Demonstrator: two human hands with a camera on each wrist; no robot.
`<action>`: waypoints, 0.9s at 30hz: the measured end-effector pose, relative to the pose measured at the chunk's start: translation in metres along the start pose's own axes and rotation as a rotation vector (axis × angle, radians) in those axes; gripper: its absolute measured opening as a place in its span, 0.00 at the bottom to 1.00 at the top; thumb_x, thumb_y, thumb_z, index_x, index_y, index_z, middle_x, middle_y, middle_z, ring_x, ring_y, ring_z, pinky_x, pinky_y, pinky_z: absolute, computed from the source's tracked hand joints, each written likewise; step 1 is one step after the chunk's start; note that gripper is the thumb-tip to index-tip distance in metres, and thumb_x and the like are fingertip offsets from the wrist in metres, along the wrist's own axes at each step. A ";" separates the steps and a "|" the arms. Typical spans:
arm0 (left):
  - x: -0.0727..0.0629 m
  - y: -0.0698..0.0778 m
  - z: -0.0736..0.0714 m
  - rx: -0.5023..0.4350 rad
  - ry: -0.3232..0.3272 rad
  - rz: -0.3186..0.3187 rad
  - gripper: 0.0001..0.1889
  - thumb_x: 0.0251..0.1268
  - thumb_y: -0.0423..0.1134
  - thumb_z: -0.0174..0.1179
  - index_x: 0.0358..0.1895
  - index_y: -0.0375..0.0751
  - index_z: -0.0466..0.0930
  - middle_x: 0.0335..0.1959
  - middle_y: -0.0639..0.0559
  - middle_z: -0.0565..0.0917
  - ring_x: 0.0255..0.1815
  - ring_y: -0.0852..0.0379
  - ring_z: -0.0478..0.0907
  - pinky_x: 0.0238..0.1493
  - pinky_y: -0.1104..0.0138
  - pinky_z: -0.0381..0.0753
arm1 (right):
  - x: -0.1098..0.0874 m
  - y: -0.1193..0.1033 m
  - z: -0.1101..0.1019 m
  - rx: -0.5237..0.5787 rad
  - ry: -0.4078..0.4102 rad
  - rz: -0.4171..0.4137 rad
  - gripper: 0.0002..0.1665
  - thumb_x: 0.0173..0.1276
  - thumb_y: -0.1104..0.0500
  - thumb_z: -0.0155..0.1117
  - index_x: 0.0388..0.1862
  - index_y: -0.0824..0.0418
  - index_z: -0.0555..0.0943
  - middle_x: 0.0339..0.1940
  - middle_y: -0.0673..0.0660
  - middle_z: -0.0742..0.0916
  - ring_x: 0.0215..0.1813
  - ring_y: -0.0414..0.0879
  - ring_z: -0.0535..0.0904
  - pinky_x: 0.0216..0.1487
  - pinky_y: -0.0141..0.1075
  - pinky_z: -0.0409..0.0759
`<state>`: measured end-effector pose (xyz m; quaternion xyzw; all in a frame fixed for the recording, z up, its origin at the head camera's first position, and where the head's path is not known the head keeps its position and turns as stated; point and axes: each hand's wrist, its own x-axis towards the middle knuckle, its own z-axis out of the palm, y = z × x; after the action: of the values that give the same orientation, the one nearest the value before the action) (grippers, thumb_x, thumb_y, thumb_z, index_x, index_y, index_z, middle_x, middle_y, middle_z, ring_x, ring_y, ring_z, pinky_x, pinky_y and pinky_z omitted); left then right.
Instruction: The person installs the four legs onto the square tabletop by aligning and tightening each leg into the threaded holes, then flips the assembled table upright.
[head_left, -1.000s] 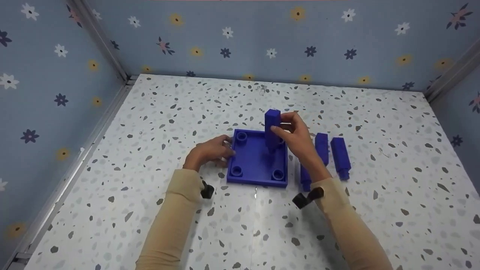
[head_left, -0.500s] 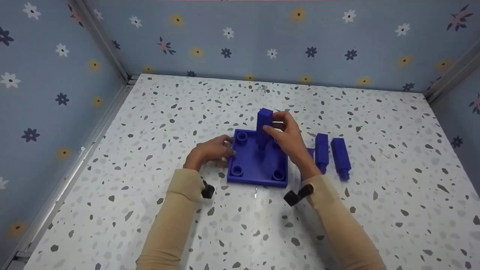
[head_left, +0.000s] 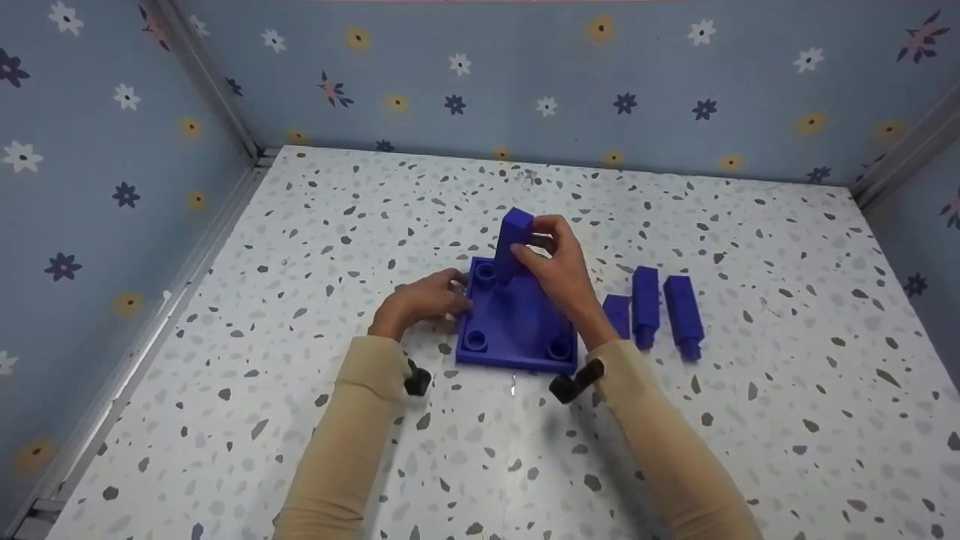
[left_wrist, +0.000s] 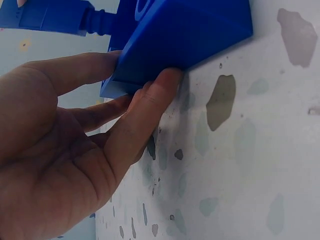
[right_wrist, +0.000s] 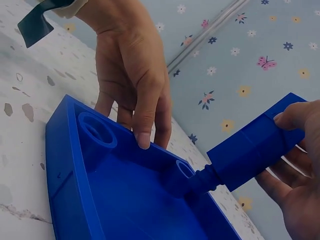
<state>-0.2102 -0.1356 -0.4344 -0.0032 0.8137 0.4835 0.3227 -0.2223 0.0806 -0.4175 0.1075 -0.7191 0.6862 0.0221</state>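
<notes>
A square blue plastic tabletop (head_left: 517, 363) lies underside up, with a raised rim and round sockets in its corners. My left hand (head_left: 431, 296) holds its left edge, thumb (right_wrist: 143, 136) over the rim and fingers along the outer wall. My right hand (head_left: 559, 262) grips a blue square table leg (head_left: 512, 240) between thumb and fingers, near its upper end. The leg leans slightly, ridged peg (right_wrist: 205, 181) downward. In the right wrist view that peg overlaps the far-left socket (right_wrist: 184, 169). The far-right corner is hidden behind my right hand in the head view.
Right of the tabletop lie more blue legs: one at the far right (head_left: 684, 315), one beside it (head_left: 646, 304), and one (head_left: 616, 311) partly covered by my right forearm. Patterned walls (head_left: 525, 82) enclose the speckled table (head_left: 787, 300) at back and sides.
My right hand has carried the leg leftward, from the far-right corner to near the far-left socket, and the leg now tilts. The left hand and tabletop have stayed put.
</notes>
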 end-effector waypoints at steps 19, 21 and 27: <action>0.002 0.000 -0.002 0.005 0.016 -0.002 0.27 0.61 0.38 0.59 0.64 0.44 0.64 0.52 0.44 0.78 0.51 0.51 0.80 0.49 0.62 0.81 | 0.003 -0.014 0.027 0.010 -0.006 -0.043 0.23 0.61 0.68 0.64 0.54 0.69 0.69 0.53 0.63 0.77 0.59 0.56 0.77 0.59 0.42 0.77; 0.002 0.000 -0.002 0.013 0.017 -0.001 0.27 0.61 0.39 0.59 0.64 0.44 0.64 0.51 0.44 0.78 0.51 0.51 0.80 0.49 0.62 0.81 | 0.003 -0.015 0.029 0.000 -0.011 -0.043 0.23 0.62 0.68 0.64 0.54 0.69 0.69 0.53 0.64 0.77 0.59 0.56 0.76 0.60 0.42 0.77; 0.003 0.000 -0.001 0.069 0.020 0.005 0.27 0.62 0.42 0.59 0.65 0.45 0.64 0.51 0.45 0.79 0.49 0.52 0.80 0.54 0.61 0.76 | 0.010 0.011 0.027 -0.056 -0.019 -0.039 0.23 0.62 0.64 0.66 0.54 0.63 0.70 0.53 0.59 0.78 0.58 0.50 0.78 0.59 0.38 0.78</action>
<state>-0.2132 -0.1356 -0.4359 0.0051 0.8331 0.4558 0.3134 -0.2314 0.0526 -0.4283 0.1272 -0.7359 0.6643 0.0319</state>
